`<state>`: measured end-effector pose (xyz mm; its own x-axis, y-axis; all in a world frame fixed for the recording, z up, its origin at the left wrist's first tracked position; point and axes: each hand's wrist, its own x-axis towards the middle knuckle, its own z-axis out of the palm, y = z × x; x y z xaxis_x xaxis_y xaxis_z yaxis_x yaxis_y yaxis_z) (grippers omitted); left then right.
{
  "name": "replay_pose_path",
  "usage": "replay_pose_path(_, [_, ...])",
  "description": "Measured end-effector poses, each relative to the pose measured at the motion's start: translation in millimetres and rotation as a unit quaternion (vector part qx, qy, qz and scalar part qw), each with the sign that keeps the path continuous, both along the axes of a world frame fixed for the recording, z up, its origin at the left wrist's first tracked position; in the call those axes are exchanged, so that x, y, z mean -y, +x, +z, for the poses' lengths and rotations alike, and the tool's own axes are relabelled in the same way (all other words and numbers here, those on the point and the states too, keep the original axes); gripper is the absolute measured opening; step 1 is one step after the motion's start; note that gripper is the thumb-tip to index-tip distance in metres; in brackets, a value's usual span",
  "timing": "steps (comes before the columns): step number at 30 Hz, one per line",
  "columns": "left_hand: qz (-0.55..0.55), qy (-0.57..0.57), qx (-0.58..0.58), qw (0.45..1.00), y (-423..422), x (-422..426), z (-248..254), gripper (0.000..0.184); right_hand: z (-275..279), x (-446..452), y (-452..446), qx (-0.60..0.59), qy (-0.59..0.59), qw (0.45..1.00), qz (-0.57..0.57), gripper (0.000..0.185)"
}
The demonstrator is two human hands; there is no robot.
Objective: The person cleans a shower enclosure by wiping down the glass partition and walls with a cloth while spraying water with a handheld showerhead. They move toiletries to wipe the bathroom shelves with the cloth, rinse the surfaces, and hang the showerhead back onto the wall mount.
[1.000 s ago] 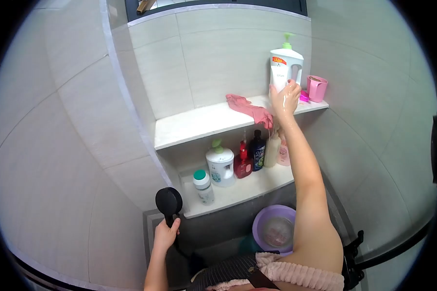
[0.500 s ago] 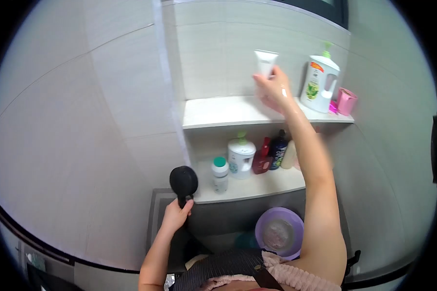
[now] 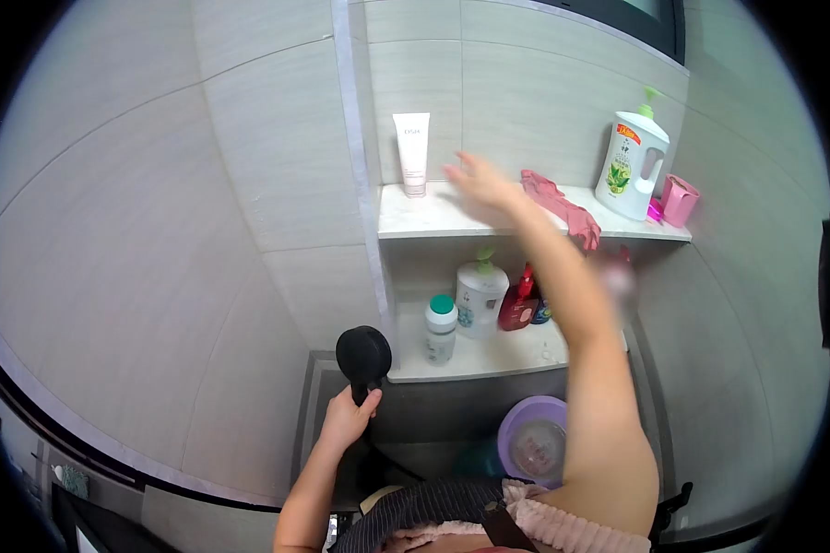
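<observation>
My left hand (image 3: 349, 417) is wrapped round the handle of a black shower head (image 3: 364, 354), held low on the left in front of the lower shelf. My right hand (image 3: 482, 183) is over the upper shelf (image 3: 470, 219), fingers stretched out and a little blurred, holding nothing. To its left a white squeeze tube (image 3: 414, 155) stands upright on its cap at the shelf's left end, apart from the fingers. Right of the hand, a pink rubber glove (image 3: 563, 205) lies on the shelf, its end hanging over the front edge.
A large white pump bottle (image 3: 629, 166) and a pink cup (image 3: 680, 200) stand at the upper shelf's right end. Below are a green-capped bottle (image 3: 441, 330), another pump bottle (image 3: 480, 297) and a red bottle (image 3: 518, 302). A purple basin (image 3: 509, 426) sits lower down.
The white squeeze tube has gone from my right hand to the upper shelf's left end, and that hand has let it go. The pink glove has come into view. My left hand still grips the shower head.
</observation>
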<state>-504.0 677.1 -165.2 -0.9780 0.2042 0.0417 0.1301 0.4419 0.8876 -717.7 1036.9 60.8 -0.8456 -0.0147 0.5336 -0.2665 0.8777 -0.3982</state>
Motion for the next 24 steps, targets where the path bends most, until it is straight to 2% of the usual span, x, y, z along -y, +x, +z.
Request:
replay_pose_path(2, [0.0, -0.015, -0.014, 1.0, 0, 11, -5, 0.037, 15, -49, 60, 0.05, 0.179, 0.971, -0.15, 0.06])
replay_pose_path(3, [0.007, -0.002, 0.002, 1.0, -1, 15, -12, 0.037, 8, -78, 70, 0.061, 0.219, 0.952, -0.207, 0.062])
replay_pose_path(4, [0.013, 0.013, 0.019, 1.0, -1, 17, -18, 0.036, -10, -115, 64, 0.094, 0.156, 0.966, -0.184, 0.066])
replay_pose_path(5, [0.015, 0.016, 0.018, 1.0, 0, 18, -20, 0.036, -10, -136, 59, 0.149, 0.036, 0.986, -0.059, 0.071])
replay_pose_path(7, [0.019, 0.012, 0.036, 0.999, 2, 22, -18, 0.036, -11, -109, 63, 0.19, 0.059, 0.978, -0.056, 0.076])
replay_pose_path(9, [0.018, 0.024, 0.033, 0.999, -1, 26, -32, 0.036, -6, -45, 84, 0.173, 0.135, 0.975, 0.03, 0.078])
replay_pose_path(11, [0.016, 0.041, 0.036, 0.998, -1, 24, -36, 0.036, -18, 18, 103, 0.013, 0.181, 0.974, 0.132, 0.071])
replay_pose_path(13, [-0.003, 0.014, 0.028, 1.0, 2, 24, -28, 0.036, -21, 70, 95, -0.028, 0.22, 0.96, 0.171, 0.061])
replay_pose_path(16, [-0.008, 0.03, 0.024, 0.999, 0, 27, -35, 0.035, -29, 112, 60, -0.035, 0.235, 0.964, 0.116, 0.054])
replay_pose_path(18, [-0.015, 0.032, 0.018, 0.999, 4, 23, -24, 0.034, -29, 114, 53, -0.025, 0.238, 0.967, 0.09, 0.052])
replay_pose_path(20, [-0.01, 0.044, 0.032, 0.998, 3, 20, -23, 0.032, -36, 102, 55, -0.148, 0.272, 0.938, 0.153, 0.046])
replay_pose_path(21, [-0.019, 0.043, 0.032, 0.998, 2, 14, -23, 0.032, -38, 90, 57, -0.145, 0.273, 0.94, 0.144, 0.046])
replay_pose_path(23, [-0.045, 0.024, 0.014, 0.999, 2, 12, -19, 0.032, -47, 76, 60, -0.225, 0.295, 0.922, 0.114, 0.041])
replay_pose_path(24, [-0.046, 0.028, 0.012, 0.998, 5, 10, -18, 0.033, -46, 64, 70, -0.182, 0.268, 0.941, 0.101, 0.039])
